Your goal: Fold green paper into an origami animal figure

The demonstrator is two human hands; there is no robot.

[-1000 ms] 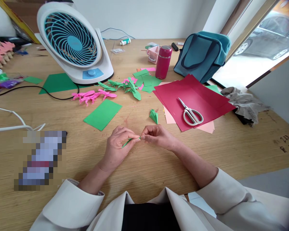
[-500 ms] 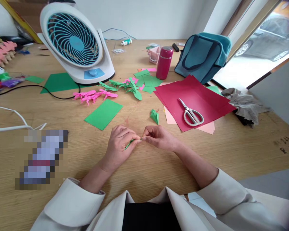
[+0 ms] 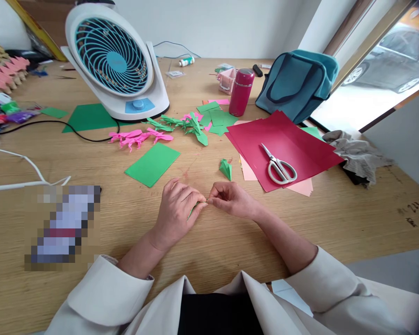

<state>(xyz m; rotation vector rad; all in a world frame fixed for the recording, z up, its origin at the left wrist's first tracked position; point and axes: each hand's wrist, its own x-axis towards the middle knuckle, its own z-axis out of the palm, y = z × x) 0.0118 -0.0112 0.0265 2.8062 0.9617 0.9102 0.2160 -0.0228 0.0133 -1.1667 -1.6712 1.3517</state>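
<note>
My left hand (image 3: 178,208) is closed on a small folded green paper (image 3: 191,211), mostly hidden behind its fingers. Its fingertips meet those of my right hand (image 3: 232,200), which pinches the tip of the same paper. Just beyond the hands lies a small folded green piece (image 3: 226,169). A flat green sheet (image 3: 152,164) is farther left. Behind these are pink folded figures (image 3: 139,137) and green folded figures (image 3: 195,128). White-handled scissors (image 3: 281,170) rest on dark red sheets (image 3: 300,149) at the right.
A white fan (image 3: 139,104) stands at the back left. A red flask (image 3: 242,93) and a blue bag (image 3: 296,86) are at the back right. On the left lie a blurred phone (image 3: 64,225) and a white cable (image 3: 21,186); a grey cloth (image 3: 359,153) is far right.
The camera view has shifted slightly. My left hand has turned a little over the green paper, and less of the paper shows. My right hand keeps its pinch.
</note>
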